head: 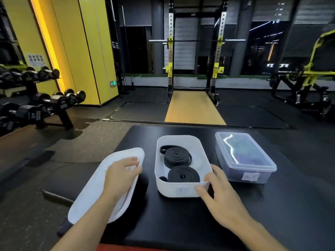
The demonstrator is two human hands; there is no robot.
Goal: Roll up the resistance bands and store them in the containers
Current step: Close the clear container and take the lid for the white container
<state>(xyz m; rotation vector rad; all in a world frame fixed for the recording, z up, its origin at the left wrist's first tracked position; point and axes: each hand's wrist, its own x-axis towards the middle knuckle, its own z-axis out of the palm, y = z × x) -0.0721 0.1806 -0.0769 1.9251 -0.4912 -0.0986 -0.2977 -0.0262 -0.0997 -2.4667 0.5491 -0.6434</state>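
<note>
The left hand holds a tilted white plastic lid, fingers spread on top, past the left edge of the black padded bench. The right hand clasps, thumb and curled fingers, the near right corner of the open white plastic container. Two rolled black resistance bands lie inside just beyond them, and a clear lidded plastic box stands just right.

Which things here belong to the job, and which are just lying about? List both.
Job: open box; far band and near band inside it; lid, held by left hand; right hand gripping open box; closed box.
Lying about: dumbbells; rack; yellow machine.
</note>
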